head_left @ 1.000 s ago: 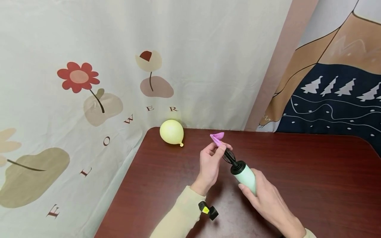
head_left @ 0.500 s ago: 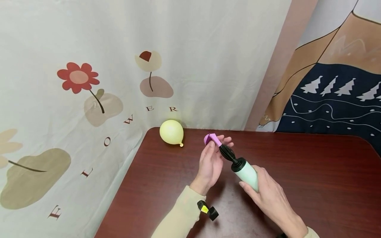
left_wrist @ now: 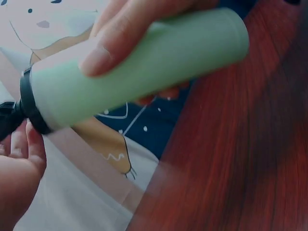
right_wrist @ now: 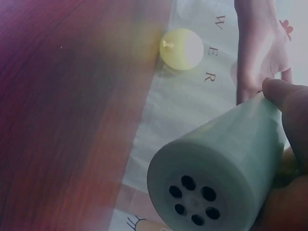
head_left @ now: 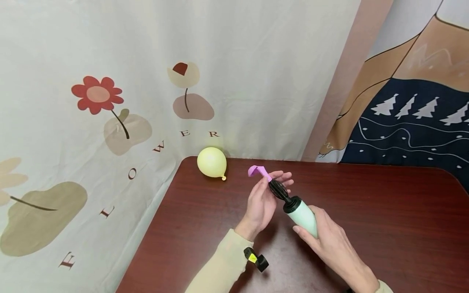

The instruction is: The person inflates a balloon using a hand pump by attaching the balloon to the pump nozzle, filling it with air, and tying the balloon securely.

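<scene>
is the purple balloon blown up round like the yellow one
No, the purple balloon is limp and folded over at the end of the green pump, while the yellow balloon is round.

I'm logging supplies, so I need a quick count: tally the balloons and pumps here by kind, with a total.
Balloons: 2, an inflated yellow balloon and a limp purple balloon
Pumps: 1, a mint-green pump with a black nozzle
Total: 3
</scene>
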`<state>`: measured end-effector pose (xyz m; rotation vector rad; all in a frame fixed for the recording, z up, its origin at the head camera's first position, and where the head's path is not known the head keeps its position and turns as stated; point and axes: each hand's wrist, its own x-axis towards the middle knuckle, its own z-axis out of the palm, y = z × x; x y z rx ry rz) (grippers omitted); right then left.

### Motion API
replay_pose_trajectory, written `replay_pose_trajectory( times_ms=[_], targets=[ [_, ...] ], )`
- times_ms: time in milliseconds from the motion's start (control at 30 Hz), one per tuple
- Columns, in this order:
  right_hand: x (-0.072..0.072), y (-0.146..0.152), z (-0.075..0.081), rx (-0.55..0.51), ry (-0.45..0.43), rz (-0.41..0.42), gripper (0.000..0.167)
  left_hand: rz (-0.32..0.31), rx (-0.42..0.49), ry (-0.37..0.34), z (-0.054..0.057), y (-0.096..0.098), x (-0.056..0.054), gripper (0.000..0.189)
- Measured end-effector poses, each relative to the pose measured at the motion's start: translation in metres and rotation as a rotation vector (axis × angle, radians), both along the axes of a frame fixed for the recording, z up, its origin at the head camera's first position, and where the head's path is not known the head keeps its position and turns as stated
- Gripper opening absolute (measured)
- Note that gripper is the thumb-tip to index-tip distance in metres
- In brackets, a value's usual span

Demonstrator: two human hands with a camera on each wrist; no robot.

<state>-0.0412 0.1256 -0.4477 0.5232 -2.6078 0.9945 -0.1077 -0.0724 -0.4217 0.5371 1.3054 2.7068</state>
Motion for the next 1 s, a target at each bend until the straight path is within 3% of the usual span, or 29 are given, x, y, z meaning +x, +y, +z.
replay_pose_trajectory(
  times_ms=[100,400,700,1000],
  targets=[
    [0.001,-0.001,0.000,-0.003,-0.002,0.006,0.059,-0.018,0.086,-0.008,0.001,0.001,-0.001,0.041],
    [0.002,-0.003,-0.001,0.002,-0.067,-0.002,0.058,0.127,0.230,-0.146,0.000,0.000,-0.003,0.028],
    [0.000,-0.003,-0.002,0.013,-0.043,0.006,0.056,0.188,0.149,-0.211,-0.005,-0.003,-0.002,0.022],
    [0.000,-0.004,-0.004,0.006,-0.123,-0.004,0.058,0.171,0.202,-0.288,-0.015,-0.002,0.004,0.017]
  ],
)
